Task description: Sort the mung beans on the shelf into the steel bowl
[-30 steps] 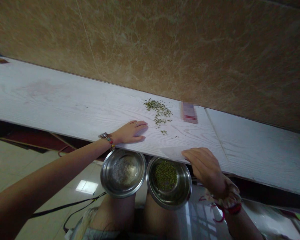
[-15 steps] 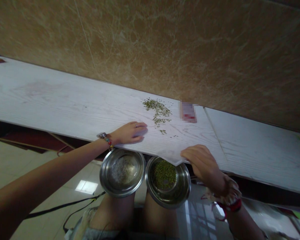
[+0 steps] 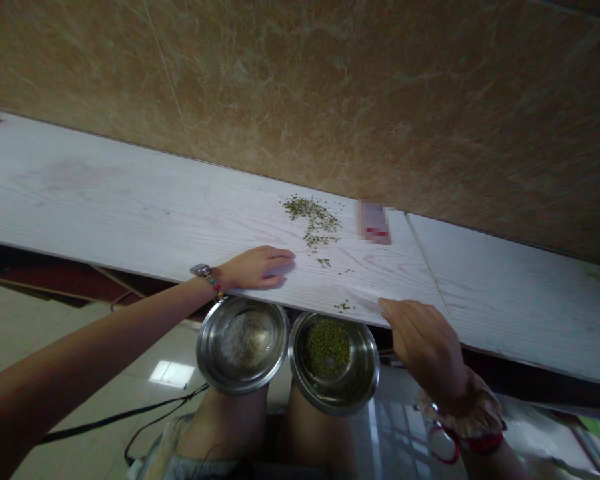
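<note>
My left hand [image 3: 260, 268] lies flat on the white wood-grain board [image 3: 180, 207], its fingers stretched and holding nothing. A thin whitish sheet [image 3: 367, 298], paper or plastic, is pinched in my right hand [image 3: 420, 333] close to the board's front edge. Small green beans, which look like mung beans [image 3: 300, 207], lie scattered beyond my left fingertips. A few more beans [image 3: 344, 306] sit at the front edge, just left of the sheet. Below that edge, a steel bowl [image 3: 367, 383] holds many green beans.
Another steel bowl [image 3: 207, 367], with pale contents I cannot make out, stands left of the bean bowl, above my legs. A blurred-out small packet or card [image 3: 375, 223] lies near the brown marbled wall [image 3: 280, 87]. A dark strap [image 3: 115, 421] hangs at lower left.
My right hand and the sheet have moved right and slightly back from over the bean bowl. Several beans at the front edge now show. My left hand stays in place.
</note>
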The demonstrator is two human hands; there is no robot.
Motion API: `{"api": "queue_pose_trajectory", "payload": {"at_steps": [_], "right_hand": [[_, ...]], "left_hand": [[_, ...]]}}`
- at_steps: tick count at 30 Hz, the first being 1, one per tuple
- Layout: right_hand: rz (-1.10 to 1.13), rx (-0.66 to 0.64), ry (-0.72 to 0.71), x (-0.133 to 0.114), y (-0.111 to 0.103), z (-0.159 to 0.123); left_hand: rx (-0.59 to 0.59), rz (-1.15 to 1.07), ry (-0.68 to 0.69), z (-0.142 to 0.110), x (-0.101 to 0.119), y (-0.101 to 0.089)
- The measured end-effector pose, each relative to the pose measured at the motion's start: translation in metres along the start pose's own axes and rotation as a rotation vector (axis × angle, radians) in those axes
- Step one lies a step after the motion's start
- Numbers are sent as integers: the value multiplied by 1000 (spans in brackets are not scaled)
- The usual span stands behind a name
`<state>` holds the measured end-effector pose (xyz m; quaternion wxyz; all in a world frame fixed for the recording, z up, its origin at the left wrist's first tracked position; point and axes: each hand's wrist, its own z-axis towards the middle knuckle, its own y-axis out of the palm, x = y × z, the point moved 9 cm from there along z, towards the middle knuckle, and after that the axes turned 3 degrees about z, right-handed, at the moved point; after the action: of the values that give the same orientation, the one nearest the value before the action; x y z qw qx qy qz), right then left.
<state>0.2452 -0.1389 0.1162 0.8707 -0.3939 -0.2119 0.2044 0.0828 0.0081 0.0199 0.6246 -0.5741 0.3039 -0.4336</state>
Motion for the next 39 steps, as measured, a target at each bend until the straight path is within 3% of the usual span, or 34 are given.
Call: {"api": "queue_pose_trajectory", "payload": {"at_steps": [8, 15, 19, 27, 32, 39], "right_hand": [[140, 8, -31, -29, -16, 4], [195, 14, -42, -34, -28, 1], [101, 68, -5, -14, -25, 1], [-223, 47, 60, 38, 15, 4], [-233, 19, 70, 47, 27, 7], [-256, 22, 84, 45, 24, 8]], "left_hand": [[-3, 5, -11, 0, -1, 0], [-11, 16, -16, 0, -2, 2], [-5, 13, -20, 0, -3, 3], [-2, -3, -37, 1, -2, 0], [1, -6, -38, 1, -2, -1], [8, -15, -48, 1, -3, 0]]}}
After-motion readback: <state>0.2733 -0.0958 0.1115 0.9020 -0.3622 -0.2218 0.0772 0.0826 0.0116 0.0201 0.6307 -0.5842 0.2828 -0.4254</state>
